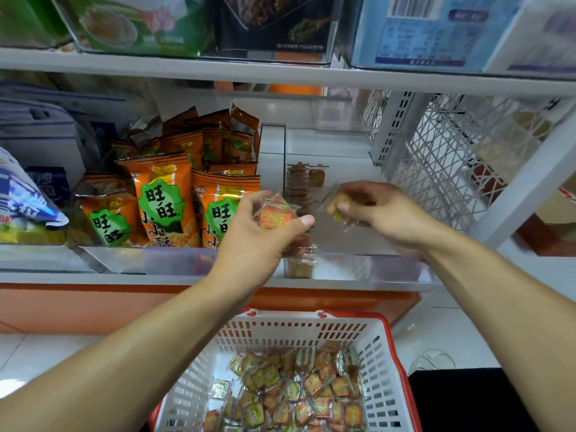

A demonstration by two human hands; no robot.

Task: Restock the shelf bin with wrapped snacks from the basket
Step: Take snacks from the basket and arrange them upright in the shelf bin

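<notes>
My left hand (pixel 258 241) grips several small clear-wrapped square snacks (pixel 276 215) in front of the clear shelf bin (pixel 389 271). Just to the right, my right hand (pixel 374 210) pinches one wrapped snack (pixel 338 207) over the same bin. A row of the same snacks (pixel 297 185) stands along the bin's left wall, and more show through its front (pixel 299 266). Below, a white basket with a red rim (pixel 374 335) holds a pile of wrapped snacks (pixel 299 391).
The neighbouring bin on the left holds orange snack bags (pixel 162 198). Blue and white packs (pixel 28 194) lie further left. A white lattice divider (pixel 445 157) closes the shelf's right side. Boxed goods fill the upper shelf (pixel 280 73).
</notes>
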